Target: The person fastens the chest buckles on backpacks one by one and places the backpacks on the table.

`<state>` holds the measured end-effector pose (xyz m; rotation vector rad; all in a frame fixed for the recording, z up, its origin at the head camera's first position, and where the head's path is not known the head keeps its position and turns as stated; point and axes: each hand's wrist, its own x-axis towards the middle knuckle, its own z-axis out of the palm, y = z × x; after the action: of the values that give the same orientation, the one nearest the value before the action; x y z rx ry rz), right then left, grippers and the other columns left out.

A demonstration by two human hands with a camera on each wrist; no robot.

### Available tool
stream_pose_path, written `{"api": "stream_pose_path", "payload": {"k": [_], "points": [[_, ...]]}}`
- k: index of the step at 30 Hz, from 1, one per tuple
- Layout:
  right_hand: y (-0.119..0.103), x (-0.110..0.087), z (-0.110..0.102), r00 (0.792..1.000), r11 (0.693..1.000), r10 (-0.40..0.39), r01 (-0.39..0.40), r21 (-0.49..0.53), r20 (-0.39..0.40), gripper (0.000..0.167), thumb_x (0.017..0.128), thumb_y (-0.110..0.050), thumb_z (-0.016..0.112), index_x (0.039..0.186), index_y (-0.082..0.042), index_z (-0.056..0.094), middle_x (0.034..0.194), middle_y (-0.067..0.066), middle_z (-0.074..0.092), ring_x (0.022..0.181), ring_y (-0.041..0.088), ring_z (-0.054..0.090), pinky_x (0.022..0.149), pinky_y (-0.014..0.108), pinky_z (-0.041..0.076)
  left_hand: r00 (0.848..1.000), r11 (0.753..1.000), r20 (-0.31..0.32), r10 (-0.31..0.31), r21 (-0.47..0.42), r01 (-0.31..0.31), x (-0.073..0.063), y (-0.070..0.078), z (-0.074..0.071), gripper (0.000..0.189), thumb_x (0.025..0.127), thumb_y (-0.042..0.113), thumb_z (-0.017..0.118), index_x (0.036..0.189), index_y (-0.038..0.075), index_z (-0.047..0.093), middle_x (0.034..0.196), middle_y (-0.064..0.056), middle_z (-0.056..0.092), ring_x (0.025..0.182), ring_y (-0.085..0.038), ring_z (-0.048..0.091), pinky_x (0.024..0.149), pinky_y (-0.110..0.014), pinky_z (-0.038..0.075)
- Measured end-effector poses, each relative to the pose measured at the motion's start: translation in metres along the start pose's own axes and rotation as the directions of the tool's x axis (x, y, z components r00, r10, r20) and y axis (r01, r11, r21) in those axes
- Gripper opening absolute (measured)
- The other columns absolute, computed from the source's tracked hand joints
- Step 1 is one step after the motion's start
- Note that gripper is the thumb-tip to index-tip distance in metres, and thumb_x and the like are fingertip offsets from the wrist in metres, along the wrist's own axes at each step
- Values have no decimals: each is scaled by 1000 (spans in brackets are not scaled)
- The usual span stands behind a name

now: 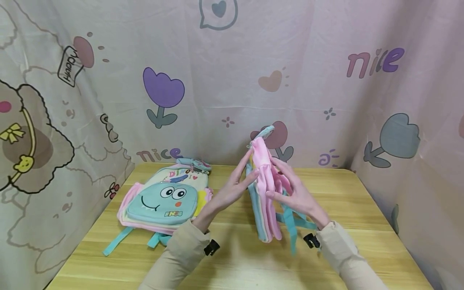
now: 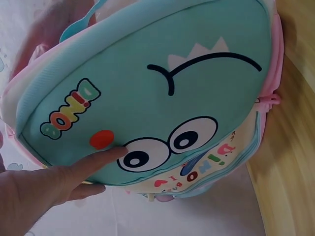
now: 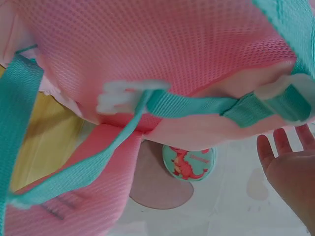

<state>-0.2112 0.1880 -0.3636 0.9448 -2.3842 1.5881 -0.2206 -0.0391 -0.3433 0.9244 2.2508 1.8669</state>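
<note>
The pink-and-teal backpack [image 1: 266,193] was held edge-on between both hands, a little right of the worktop's [image 1: 235,270] middle; whether its base touched the wood could not be told. The left hand [image 1: 232,189] laid straight fingers against the front; the right hand [image 1: 299,197], fingers extended, was at the back. Only the left wrist view showed this bag's printed face [image 2: 206,93] — eyes, toothed mouth, lettering — and only the right wrist view its pink mesh panel [image 3: 172,49]. Teal straps [image 1: 288,225] hung on its right. The second backpack [image 1: 163,203] lay face up near the worktop's back left corner. Wood showed between the bags, and more widely from the straps to the right edge. A printed curtain [image 1: 308,100] rose behind the back edge.
</note>
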Motion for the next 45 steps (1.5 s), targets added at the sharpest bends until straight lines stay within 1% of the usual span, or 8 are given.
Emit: {"api": "stream_pose_path", "payload": {"k": [5, 11, 15, 20, 26, 36, 40, 45], "points": [[4, -3, 5, 997, 1000, 10, -12, 23, 77, 85, 89, -14, 75, 158, -34, 30, 167, 1, 23, 153, 33, 24, 116, 68, 29, 999, 1000, -23, -28, 1, 28, -3, 1, -5, 75, 103, 42, 51, 163, 33, 7, 172, 8, 2, 159, -21, 2, 124, -64, 15], [13, -7, 9, 993, 987, -68, 81, -136, 95, 76, 87, -16, 77, 154, -24, 43, 165, 6, 32, 154, 33, 24, 115, 72, 26, 996, 996, -43, -82, 24, 83, -7, 3, -9, 86, 96, 52, 60, 161, 40, 6, 171, 8, 4, 158, -23, 8, 123, -61, 22], [22, -11, 12, 990, 974, -105, 121, -190, 92, 73, 85, -17, 78, 151, -21, 47, 164, 11, 34, 156, 28, 17, 115, 77, 17, 991, 992, -76, -106, 66, 111, -11, 2, -13, 92, 92, 46, 66, 162, 39, 7, 172, 3, 5, 158, -27, 10, 123, -61, 22], [30, -20, 13, 993, 974, -66, 86, -209, 99, 71, 86, -20, 78, 151, -22, 48, 165, 10, 34, 157, 27, 13, 113, 79, 16, 985, 987, -108, -133, 81, 142, -16, 4, -17, 92, 92, 33, 67, 162, 37, 8, 172, 0, 6, 157, -28, 13, 122, -62, 24], [41, -33, 14, 993, 973, 9, 19, -231, 119, 67, 88, -25, 77, 149, -19, 50, 164, 10, 34, 154, 38, 17, 109, 81, 20, 983, 989, -142, -117, 70, 128, -19, 4, -22, 91, 90, 26, 68, 162, 34, 13, 170, -1, 15, 156, -28, 19, 123, -62, 24], [65, -48, 20, 989, 979, 41, -11, -204, 142, 64, 90, -24, 75, 148, -14, 51, 161, 17, 37, 146, 46, 32, 107, 78, 30, 968, 982, -210, -137, 99, 160, -24, -2, -25, 92, 86, 31, 73, 161, 35, 19, 169, -2, 20, 152, -31, 28, 120, -63, 29], [74, -52, 21, 992, 987, 43, -24, -159, 116, 59, 90, -20, 75, 145, -13, 54, 158, 17, 42, 145, 46, 33, 110, 76, 29, 960, 978, -237, -149, 110, 179, -26, -7, -25, 91, 86, 31, 73, 160, 34, 20, 169, -2, 21, 152, -30, 29, 120, -63, 28], [83, -55, 20, 998, 992, 64, -62, -110, 21, 50, 89, -14, 75, 137, -10, 62, 147, 16, 56, 140, 49, 39, 110, 77, 28, 950, 972, -254, -180, 100, 210, -28, -16, -24, 95, 84, 30, 75, 161, 32, 20, 168, -1, 23, 150, -28, 31, 121, -59, 28]]}}
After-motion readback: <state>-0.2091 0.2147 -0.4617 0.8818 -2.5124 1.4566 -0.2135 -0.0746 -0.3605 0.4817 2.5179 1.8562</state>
